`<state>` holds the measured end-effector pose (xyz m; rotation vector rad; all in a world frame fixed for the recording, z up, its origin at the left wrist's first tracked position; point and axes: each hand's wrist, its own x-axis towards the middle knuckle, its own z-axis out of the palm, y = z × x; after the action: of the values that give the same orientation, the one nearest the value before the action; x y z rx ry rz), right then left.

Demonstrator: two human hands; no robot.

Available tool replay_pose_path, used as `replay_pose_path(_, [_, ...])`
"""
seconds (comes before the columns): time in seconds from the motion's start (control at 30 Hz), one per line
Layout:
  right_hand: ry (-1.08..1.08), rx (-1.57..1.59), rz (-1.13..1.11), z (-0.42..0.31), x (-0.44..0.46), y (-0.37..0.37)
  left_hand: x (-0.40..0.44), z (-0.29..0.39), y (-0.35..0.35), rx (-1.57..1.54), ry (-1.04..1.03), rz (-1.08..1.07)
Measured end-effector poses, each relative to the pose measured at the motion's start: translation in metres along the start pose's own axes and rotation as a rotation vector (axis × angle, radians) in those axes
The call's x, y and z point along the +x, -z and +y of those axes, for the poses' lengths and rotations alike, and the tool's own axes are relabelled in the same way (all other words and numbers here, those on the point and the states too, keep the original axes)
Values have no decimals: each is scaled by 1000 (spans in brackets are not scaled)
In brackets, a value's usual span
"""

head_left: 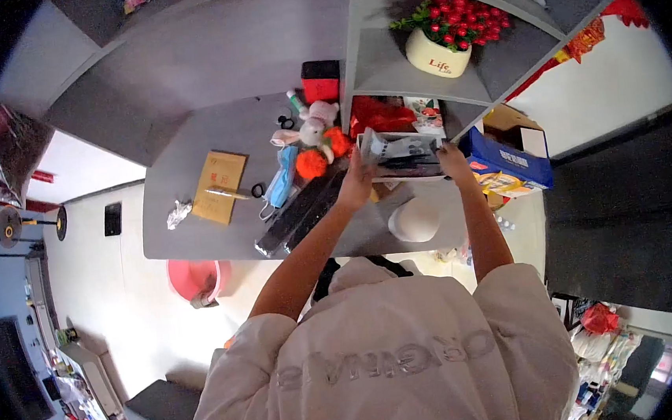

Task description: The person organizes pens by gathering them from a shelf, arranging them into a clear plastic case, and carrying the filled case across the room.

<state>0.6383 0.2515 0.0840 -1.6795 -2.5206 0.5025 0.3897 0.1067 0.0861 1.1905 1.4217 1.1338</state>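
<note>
Two sides of the box (412, 178), just above and right of frame centre, are held: left hand (358, 180) grasping its left wall, right hand (453, 161) with fingers curled on its right edge. Inside lies a clear packet (404, 148).

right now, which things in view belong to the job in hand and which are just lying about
Seemingly in the job:
- white box
- plastic packaging inside
- left hand, right hand at its sides

Apparently just lying about:
- brown envelope
- pen
- blue mask
- plush toy
- pink basin
</note>
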Motion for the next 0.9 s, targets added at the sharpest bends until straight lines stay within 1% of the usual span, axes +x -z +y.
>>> replay_pose_path(0.03, [49,-56,1,-2,-2,2,0,0,-2,186,-158,97])
replay_pose_path(0.1, [66,-41,50,-6,-6,7,-5,-3,1,176,-44,65])
replay_pose_path(0.13, [37,32,99,-13,-7,7,-11,7,5,172,11,50])
replay_pose_path(0.17, [10,106,149,-25,-7,12,-17,10,9,150,-44,100])
replay_pose_path(0.23, [20,110,133,-57,-11,30,-31,15,20,111,-154,206])
replay_pose_path(0.27, [24,113,121,-70,-14,35,-35,1,27,51,-123,227])
replay_pose_path(0.3, [131,141,191,-77,-12,33,-38,-17,36,-10,-93,246])
replay_pose_path(0.33, [179,145,162,-89,-11,33,-42,-29,46,-71,-66,263])
replay_pose_path(0.37, [226,150,135,-109,-12,36,-60,4,56,-38,-8,335])
replay_pose_path(0.4, [274,155,106,-131,-13,39,-69,-10,65,-41,-26,370])
replay_pose_path(0.43, [139,153,-111,-160,-19,48,-76,-31,76,-42,-43,407])
replay_pose_path(0.47, [93,187,-122,-172,-16,28,-85,-41,87,-45,-59,445])
replay_pose_path(0.53, [168,233,-101,-185,-12,-14,-106,-57,108,-23,27,484])
replay_pose_path(0.63, [173,192,-203,-213,-15,-40,-134,-69,135,2,156,544])
replay_pose_path(0.7, [131,165,-288,-222,-12,-58,-143,-102,148,-260,142,621])
replay_pose_path(0.73, [108,150,-327,-227,-10,-61,-147,-99,156,2,156,617])
replay_pose_path(0.8, [114,138,-291,-233,-11,-64,-153,-93,173,523,179,585])
replay_pose_path(0.83, [115,131,-273,-236,-13,-62,-154,-94,180,552,190,491])
replay_pose_path(0.9, [103,122,-249,-240,-15,-57,-152,-99,194,765,-10,348])
